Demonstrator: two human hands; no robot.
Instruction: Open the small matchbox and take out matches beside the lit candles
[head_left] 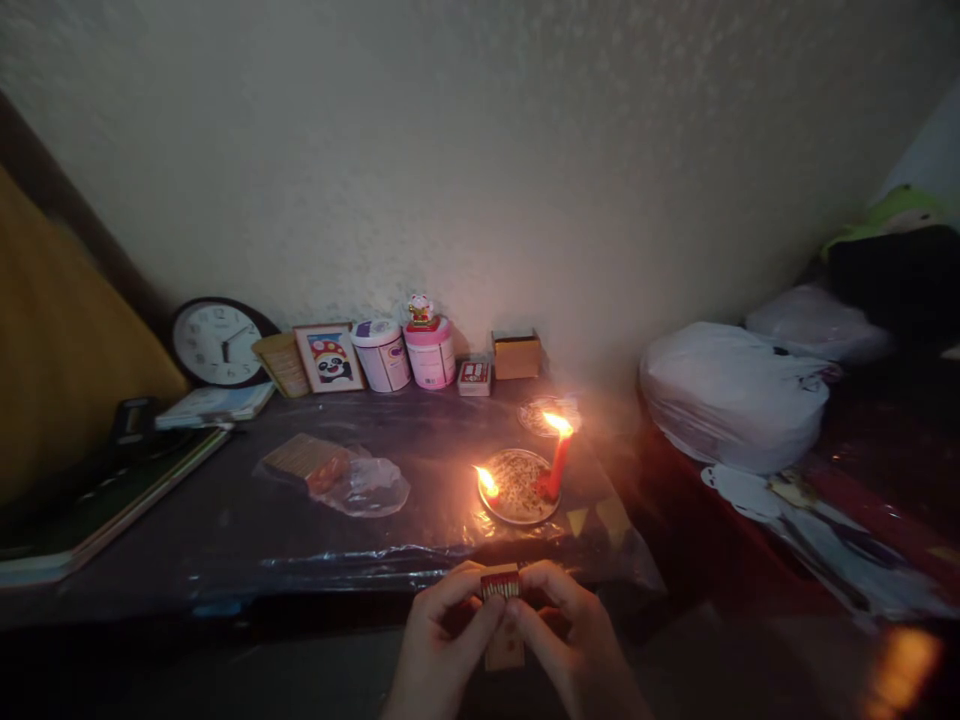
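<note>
My left hand (pixel 448 632) and my right hand (pixel 561 632) meet at the bottom centre, in front of the table's edge. Between them they grip a small pack of matches (pixel 504 655). Its upper part shows a row of matches with dark red heads, and both thumbs press on its front. Just beyond, a round plate (pixel 519 510) with a speckled surface stands on the table. A tall red candle (pixel 558 465) burns upright at the plate's right side. A second flame (pixel 487 483) burns low at its left side; what feeds it is hard to make out.
Plastic sheeting covers the dark table (pixel 300 545). A clear plastic packet (pixel 367 485) lies left of the plate. Along the wall stand a clock (pixel 217 343), a panda picture (pixel 330 358), two canisters (pixel 382 357) and small boxes (pixel 515 356). White bags (pixel 731 395) sit at right.
</note>
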